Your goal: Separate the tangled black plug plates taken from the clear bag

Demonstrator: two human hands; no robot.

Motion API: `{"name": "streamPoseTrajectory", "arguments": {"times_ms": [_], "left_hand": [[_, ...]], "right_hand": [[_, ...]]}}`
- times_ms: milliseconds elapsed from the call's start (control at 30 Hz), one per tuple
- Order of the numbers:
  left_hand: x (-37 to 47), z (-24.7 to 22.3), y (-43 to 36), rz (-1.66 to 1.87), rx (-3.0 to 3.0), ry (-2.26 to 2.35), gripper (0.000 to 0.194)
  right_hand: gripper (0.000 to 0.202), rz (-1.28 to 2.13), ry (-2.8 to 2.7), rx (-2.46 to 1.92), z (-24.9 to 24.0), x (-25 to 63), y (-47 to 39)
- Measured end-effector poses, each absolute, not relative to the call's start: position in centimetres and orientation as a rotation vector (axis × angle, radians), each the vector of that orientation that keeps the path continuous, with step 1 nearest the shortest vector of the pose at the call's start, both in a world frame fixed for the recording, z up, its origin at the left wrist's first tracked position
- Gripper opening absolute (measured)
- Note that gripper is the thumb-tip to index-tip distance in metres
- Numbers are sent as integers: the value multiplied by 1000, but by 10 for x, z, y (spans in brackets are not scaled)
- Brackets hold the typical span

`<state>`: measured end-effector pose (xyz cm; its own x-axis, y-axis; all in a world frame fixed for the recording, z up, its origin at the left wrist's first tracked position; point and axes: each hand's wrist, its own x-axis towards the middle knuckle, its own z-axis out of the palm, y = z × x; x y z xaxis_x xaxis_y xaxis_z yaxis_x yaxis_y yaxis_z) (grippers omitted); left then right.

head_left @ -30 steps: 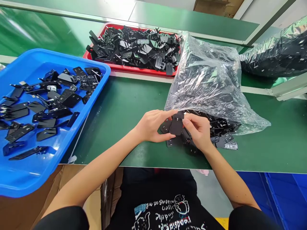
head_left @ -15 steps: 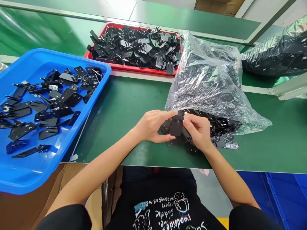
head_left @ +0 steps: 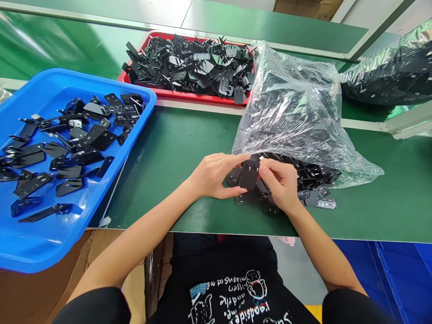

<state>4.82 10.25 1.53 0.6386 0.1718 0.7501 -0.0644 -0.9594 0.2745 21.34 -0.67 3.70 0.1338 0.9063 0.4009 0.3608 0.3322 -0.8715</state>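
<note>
A small flat black plate with rounded corners (head_left: 249, 174) is held a little above the bench, its face toward me. My right hand (head_left: 281, 182) pinches its right edge between thumb and fingers. My left hand (head_left: 216, 176) is at its left side, thumb and forefinger spread apart near the lower and upper edges; whether they touch the plate I cannot tell. Beneath and around the hands lie similar black pieces (head_left: 243, 198), partly hidden. More black pieces (head_left: 312, 173) spill from the mouth of a clear plastic bag (head_left: 293, 112).
A blue tray (head_left: 135, 148) with scattered black pieces stands at the left, overhanging the bench edge. Behind the green bench top (head_left: 189, 135) sits a red tray (head_left: 202, 97) heaped with black pieces. Another filled bag (head_left: 388, 76) lies at the right beside a metal frame.
The plate has turned slightly in my right hand's pinch, so that its face shows more squarely. Both hands stay almost in place.
</note>
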Motion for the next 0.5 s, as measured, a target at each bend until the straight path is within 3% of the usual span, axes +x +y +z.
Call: {"name": "streamPoseTrajectory", "arguments": {"times_ms": [500], "left_hand": [[44,10,110,1116,2465,378,62]], "right_hand": [[12,809,-1456,-1375,34,208,-4]]}}
